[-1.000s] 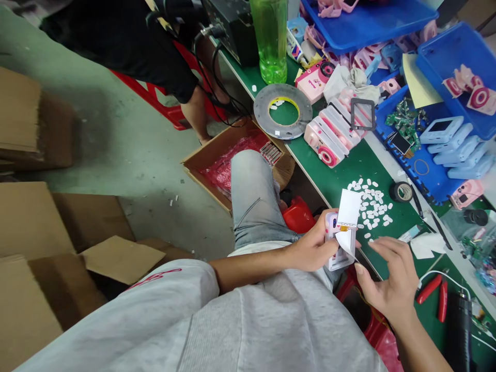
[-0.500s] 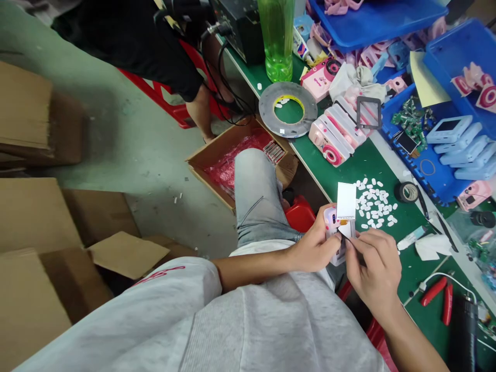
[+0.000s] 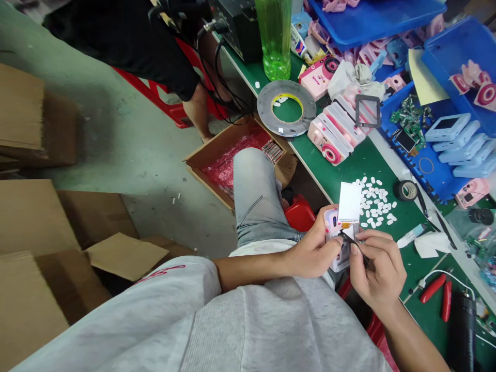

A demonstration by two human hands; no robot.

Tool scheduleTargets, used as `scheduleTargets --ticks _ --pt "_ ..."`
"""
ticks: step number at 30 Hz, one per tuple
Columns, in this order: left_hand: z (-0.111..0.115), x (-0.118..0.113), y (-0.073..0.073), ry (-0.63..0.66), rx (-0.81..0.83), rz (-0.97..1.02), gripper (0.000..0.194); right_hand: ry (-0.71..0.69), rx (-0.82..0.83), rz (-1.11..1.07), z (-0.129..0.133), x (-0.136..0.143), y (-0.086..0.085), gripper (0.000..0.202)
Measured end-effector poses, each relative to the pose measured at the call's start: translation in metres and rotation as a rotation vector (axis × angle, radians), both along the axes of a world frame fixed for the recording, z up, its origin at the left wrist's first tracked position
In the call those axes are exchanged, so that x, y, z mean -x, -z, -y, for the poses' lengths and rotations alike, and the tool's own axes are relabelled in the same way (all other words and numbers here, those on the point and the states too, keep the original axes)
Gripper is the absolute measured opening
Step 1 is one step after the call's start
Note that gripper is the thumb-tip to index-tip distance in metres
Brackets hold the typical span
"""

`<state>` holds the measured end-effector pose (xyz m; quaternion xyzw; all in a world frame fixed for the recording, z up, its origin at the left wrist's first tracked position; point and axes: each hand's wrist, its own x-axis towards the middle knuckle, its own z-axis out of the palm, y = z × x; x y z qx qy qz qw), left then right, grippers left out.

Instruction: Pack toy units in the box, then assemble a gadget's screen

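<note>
My left hand grips a pale purple toy camera casing above my lap, its thumb pressing on the near part. A white screen panel stands out from the casing's far end, joined by a short orange ribbon. In my right hand, thumb and fingers pinch what looks like black tweezers. Their tip points into the casing beside my left thumb. Fingers cover part of the casing's inside. Many small white oval pads lie scattered on the green table right beside the screen.
A roll of grey tape, pink toy cameras and black tape lie on the table. Blue trays hold light-blue casings and circuit boards. Red-handled pliers lie at right. Cardboard boxes stand left; another person's leg shows beyond.
My right hand has shifted slightly right and down, and the dark tool shows more clearly over the casing. The white screen has moved slightly right. My left hand keeps its hold.
</note>
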<state>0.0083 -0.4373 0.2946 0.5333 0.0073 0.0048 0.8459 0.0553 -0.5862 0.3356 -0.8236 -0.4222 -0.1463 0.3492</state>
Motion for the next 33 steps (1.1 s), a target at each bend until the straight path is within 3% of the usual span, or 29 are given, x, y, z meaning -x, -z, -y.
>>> scheduleTargets --ticks 15,20,28,33 --pt "-0.003 0.0 -0.004 0.018 0.046 -0.084 0.046 0.038 -0.045 -0.071 -0.001 0.0 -0.004 0.019" --pt "-0.003 -0.001 -0.002 0.033 0.164 -0.049 0.048 0.057 -0.058 -0.091 -0.001 0.0 -0.002 0.02" --pt "-0.001 -0.003 0.008 0.058 0.518 -0.298 0.057 0.032 -0.025 -0.117 0.0 0.0 0.0 0.021" --pt "-0.001 -0.006 0.006 0.019 0.376 -0.283 0.046 0.039 -0.027 -0.115 0.001 0.001 0.004 0.022"
